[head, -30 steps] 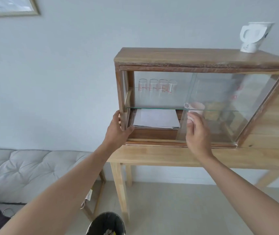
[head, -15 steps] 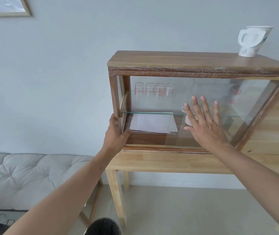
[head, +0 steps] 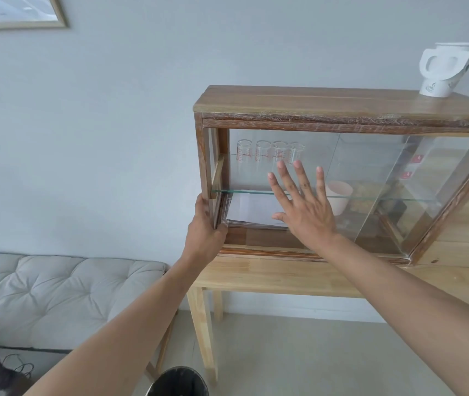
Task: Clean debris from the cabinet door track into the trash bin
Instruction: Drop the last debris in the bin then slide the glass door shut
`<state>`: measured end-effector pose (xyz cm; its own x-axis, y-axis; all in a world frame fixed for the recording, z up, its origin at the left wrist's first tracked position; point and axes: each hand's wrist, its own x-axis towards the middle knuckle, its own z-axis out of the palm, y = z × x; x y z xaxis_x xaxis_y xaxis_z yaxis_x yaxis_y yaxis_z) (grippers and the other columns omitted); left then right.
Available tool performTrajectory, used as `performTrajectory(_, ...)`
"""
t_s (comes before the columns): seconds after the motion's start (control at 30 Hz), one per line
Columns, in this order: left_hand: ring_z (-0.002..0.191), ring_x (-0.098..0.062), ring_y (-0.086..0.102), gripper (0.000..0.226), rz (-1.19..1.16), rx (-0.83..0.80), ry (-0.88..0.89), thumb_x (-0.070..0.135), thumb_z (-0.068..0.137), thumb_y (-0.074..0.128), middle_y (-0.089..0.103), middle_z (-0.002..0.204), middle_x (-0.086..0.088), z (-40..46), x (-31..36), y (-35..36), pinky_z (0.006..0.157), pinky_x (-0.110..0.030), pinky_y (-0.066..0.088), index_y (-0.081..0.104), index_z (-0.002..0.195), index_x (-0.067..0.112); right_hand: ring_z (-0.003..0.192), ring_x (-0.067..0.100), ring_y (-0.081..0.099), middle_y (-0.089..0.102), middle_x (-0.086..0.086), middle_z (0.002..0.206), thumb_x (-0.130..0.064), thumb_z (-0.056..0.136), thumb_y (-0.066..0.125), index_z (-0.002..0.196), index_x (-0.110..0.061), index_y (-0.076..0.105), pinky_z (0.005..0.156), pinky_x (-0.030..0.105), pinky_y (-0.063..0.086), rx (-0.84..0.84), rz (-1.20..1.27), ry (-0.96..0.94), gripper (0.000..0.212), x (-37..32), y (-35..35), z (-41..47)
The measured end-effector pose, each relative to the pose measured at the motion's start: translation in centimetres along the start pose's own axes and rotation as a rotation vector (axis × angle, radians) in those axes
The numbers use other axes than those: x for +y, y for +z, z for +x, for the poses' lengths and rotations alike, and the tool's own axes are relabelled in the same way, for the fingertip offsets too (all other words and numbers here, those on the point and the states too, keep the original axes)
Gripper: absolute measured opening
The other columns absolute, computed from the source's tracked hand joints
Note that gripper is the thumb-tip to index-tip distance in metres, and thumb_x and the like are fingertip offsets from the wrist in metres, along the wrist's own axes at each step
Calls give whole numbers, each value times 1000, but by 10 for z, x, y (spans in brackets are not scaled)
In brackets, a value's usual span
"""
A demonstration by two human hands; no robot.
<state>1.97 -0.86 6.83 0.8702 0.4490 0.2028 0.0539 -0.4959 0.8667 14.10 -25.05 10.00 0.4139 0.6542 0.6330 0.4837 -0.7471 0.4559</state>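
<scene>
A wooden cabinet with sliding glass doors stands on a light wooden table. Its door track runs along the bottom front edge. My left hand grips the cabinet's left front post near the bottom. My right hand lies flat with fingers spread on the left glass door. The black trash bin stands on the floor below, only its rim in view.
Inside the cabinet are several measuring glasses, white papers and a pink cup. A white paper cup stands on the cabinet top. A grey cushioned bench is at the left.
My right hand went from a closed grip at the glass edge to a flat open palm, and has moved left across the glass. The left hand keeps its grip on the post.
</scene>
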Motion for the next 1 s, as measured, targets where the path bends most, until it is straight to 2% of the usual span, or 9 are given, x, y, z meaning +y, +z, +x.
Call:
performTrajectory(0.1,80,-9,65,56,23,12,18,16,98,65,60,96,18,-1,1,0,62,-35,50,33,139,35,164,38,-10,6,12,182,-57,87,79,174,-16,3,128,66,-12,-2,10,-13,123,-17,-3,12)
performTrajectory(0.27,76,-6,68,54,15,14,4,14,96,64,65,95,18,-3,3,-1,63,-36,54,31,124,47,167,40,9,10,10,182,-58,84,82,173,-17,8,128,66,-9,0,20,-16,123,-38,-6,26)
performTrajectory(0.37,78,3,66,56,8,9,3,11,93,63,66,93,17,-5,5,-2,60,-34,54,32,126,45,166,38,-4,3,9,183,-59,85,80,174,-18,3,128,65,-13,-12,24,-14,124,-46,-5,31)
performTrajectory(0.47,81,1,67,55,3,-7,16,10,94,62,68,99,16,-6,5,-4,64,-41,61,34,134,36,165,36,-17,-2,8,183,-58,86,80,174,-18,0,129,64,-16,-2,53,-12,125,-57,-3,38)
performTrajectory(0.6,88,8,65,59,19,-38,35,8,91,62,65,106,23,-10,8,-9,60,-26,52,35,133,38,166,35,-16,-7,7,183,-51,86,83,173,-18,-1,129,64,-15,-7,79,-12,126,-72,-5,48)
performTrajectory(0.8,85,-10,67,66,86,-125,12,5,90,59,64,114,5,-15,18,-24,60,-29,53,29,141,35,166,36,-13,-13,7,182,-54,89,79,173,-19,-3,130,65,-10,-51,78,2,123,-80,-16,50)
performTrajectory(0.87,93,-24,68,71,187,-183,-1,2,92,57,63,128,-10,-18,28,-31,68,-34,54,24,149,28,167,36,-13,-9,7,183,-51,95,73,174,-18,0,131,67,-4,-61,109,6,112,-79,-29,52)
performTrajectory(0.93,124,-39,60,82,341,-206,29,3,94,59,50,152,-19,-26,38,-35,93,-46,55,16,162,16,168,34,-9,-4,7,183,-47,101,67,174,-17,8,132,67,4,-93,185,-16,98,-76,-42,45)
performTrajectory(1.0,148,-40,42,89,519,-178,82,14,98,62,34,168,-16,-34,52,-42,113,-54,46,7,168,12,169,30,-3,-1,5,183,-44,106,60,172,-17,16,133,63,14,-133,305,44,83,-71,-55,28)
